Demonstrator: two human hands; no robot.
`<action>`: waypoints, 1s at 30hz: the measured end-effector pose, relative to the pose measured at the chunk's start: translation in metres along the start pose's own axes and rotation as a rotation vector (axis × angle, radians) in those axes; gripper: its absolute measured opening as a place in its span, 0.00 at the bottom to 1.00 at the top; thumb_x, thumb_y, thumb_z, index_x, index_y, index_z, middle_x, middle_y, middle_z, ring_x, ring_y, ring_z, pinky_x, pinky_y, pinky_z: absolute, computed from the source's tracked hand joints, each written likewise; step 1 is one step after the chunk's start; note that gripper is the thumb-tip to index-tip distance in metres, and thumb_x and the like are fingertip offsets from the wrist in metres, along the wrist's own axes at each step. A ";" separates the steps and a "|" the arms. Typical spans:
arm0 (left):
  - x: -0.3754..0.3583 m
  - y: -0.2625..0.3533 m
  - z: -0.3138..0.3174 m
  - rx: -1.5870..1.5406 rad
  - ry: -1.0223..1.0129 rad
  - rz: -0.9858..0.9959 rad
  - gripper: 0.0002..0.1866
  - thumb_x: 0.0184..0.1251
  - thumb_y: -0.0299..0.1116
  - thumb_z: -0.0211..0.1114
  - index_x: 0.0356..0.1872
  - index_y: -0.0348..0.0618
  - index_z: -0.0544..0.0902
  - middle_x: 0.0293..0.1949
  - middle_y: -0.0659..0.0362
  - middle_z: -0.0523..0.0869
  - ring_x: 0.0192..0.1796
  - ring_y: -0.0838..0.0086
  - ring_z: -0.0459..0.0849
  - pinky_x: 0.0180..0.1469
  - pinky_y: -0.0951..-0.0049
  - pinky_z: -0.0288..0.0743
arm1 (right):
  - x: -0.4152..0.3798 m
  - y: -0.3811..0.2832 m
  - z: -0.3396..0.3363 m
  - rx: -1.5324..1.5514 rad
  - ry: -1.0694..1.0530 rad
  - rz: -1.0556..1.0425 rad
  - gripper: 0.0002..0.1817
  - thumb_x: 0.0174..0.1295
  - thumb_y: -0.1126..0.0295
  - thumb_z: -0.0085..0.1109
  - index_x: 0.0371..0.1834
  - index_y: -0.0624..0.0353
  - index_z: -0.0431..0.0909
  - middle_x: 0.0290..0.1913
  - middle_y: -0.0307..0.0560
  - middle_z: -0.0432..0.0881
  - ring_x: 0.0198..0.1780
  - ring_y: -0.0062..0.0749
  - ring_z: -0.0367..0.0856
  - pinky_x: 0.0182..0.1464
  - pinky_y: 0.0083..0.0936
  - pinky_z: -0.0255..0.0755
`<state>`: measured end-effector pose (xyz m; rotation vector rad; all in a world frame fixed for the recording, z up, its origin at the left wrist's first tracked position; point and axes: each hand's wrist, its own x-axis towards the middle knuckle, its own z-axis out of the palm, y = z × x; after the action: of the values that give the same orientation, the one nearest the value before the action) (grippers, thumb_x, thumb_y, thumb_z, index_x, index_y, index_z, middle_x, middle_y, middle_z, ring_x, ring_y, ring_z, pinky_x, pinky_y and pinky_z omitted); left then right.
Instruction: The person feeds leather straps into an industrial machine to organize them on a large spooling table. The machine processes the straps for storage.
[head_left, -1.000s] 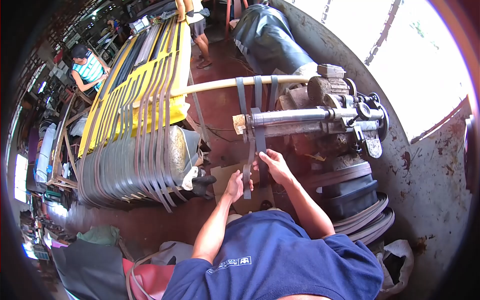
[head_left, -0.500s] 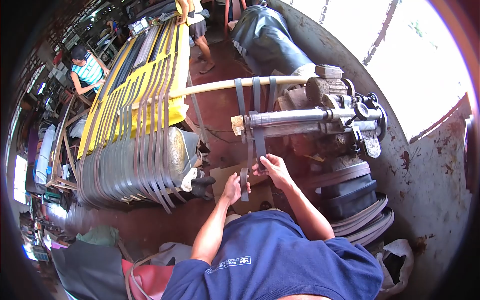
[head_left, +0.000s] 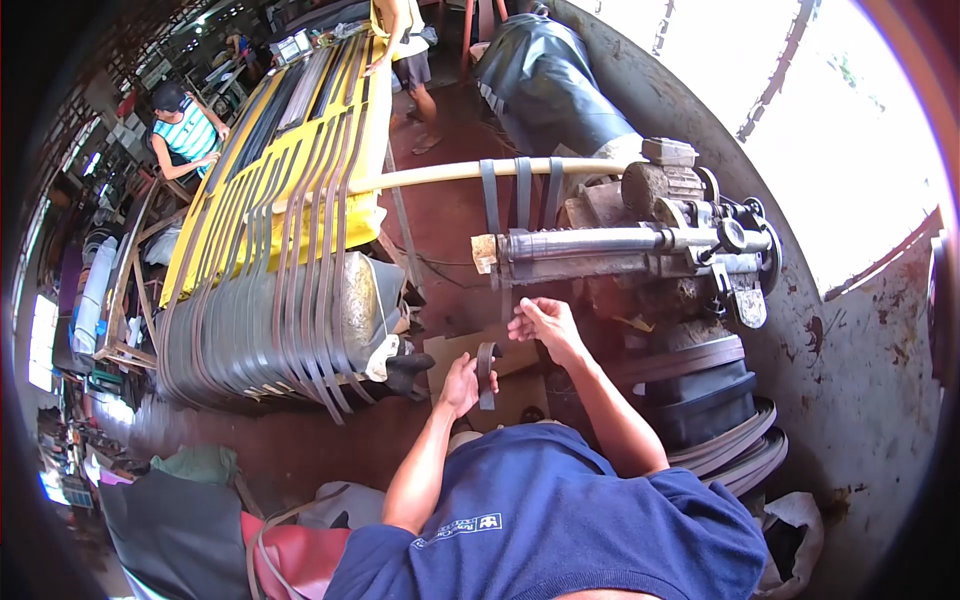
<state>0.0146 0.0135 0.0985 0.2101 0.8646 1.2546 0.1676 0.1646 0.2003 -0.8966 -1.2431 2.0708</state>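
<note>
Grasped in the left hand (head_left: 460, 386), the strap (head_left: 486, 365) curls near and left of the right hand (head_left: 545, 326), whose grip is unclear; likely light, bendy, best pinched across its flat faces.

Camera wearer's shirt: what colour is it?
The shirt is dark blue; see the head view.

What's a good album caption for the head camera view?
Left hand with a curled strip, right hand near a machine, dark strips hung over a pole.
</note>
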 end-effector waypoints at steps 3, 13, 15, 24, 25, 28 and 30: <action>-0.014 0.008 0.006 0.012 -0.017 0.013 0.30 0.72 0.55 0.34 0.53 0.38 0.71 0.32 0.55 0.79 0.36 0.68 0.77 0.46 0.65 0.71 | -0.009 0.016 -0.006 -0.075 0.022 0.045 0.16 0.66 0.60 0.54 0.31 0.64 0.76 0.24 0.48 0.82 0.24 0.26 0.82 0.27 0.18 0.74; -0.107 0.064 0.047 0.147 -0.161 0.190 0.38 0.67 0.63 0.40 0.57 0.33 0.68 0.35 0.53 0.77 0.34 0.68 0.75 0.45 0.68 0.68 | -0.038 0.066 -0.021 -0.108 -0.030 0.311 0.23 0.69 0.52 0.46 0.27 0.61 0.73 0.25 0.50 0.82 0.25 0.29 0.82 0.30 0.21 0.76; -0.142 0.087 0.063 0.216 -0.146 0.243 0.43 0.63 0.69 0.39 0.56 0.32 0.68 0.33 0.53 0.77 0.33 0.67 0.75 0.41 0.67 0.69 | -0.042 0.065 -0.017 -0.100 -0.151 0.370 0.23 0.70 0.51 0.44 0.27 0.60 0.72 0.32 0.52 0.83 0.32 0.32 0.83 0.36 0.24 0.77; -0.250 0.134 0.125 0.415 -0.201 0.867 0.50 0.58 0.76 0.32 0.53 0.29 0.67 0.21 0.53 0.74 0.19 0.69 0.72 0.34 0.63 0.69 | -0.056 0.028 0.034 -0.184 -0.839 0.265 0.20 0.69 0.57 0.48 0.35 0.64 0.80 0.52 0.51 0.79 0.49 0.31 0.79 0.53 0.29 0.69; -0.252 0.136 0.135 0.470 -0.218 0.908 0.50 0.59 0.75 0.32 0.56 0.31 0.66 0.19 0.55 0.73 0.17 0.70 0.70 0.32 0.64 0.67 | -0.062 0.015 0.045 -0.176 -0.878 0.321 0.19 0.68 0.58 0.50 0.37 0.64 0.82 0.57 0.53 0.76 0.53 0.35 0.77 0.57 0.34 0.68; -0.258 0.138 0.151 0.546 -0.295 0.905 0.51 0.60 0.75 0.34 0.61 0.30 0.62 0.21 0.54 0.74 0.21 0.71 0.71 0.33 0.63 0.68 | -0.070 -0.006 0.074 -0.240 -1.079 0.060 0.24 0.69 0.58 0.49 0.62 0.61 0.68 0.62 0.53 0.71 0.58 0.32 0.73 0.58 0.30 0.65; -0.265 0.134 0.158 0.541 -0.283 0.911 0.51 0.59 0.75 0.34 0.62 0.30 0.61 0.23 0.53 0.75 0.22 0.70 0.72 0.33 0.64 0.68 | -0.075 -0.022 0.089 -0.235 -1.125 0.070 0.29 0.69 0.57 0.48 0.69 0.58 0.59 0.65 0.50 0.67 0.58 0.32 0.73 0.58 0.30 0.65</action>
<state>0.0072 -0.1282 0.4034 1.2960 0.8661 1.7289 0.1480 0.0709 0.2709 0.2775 -2.0204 2.5848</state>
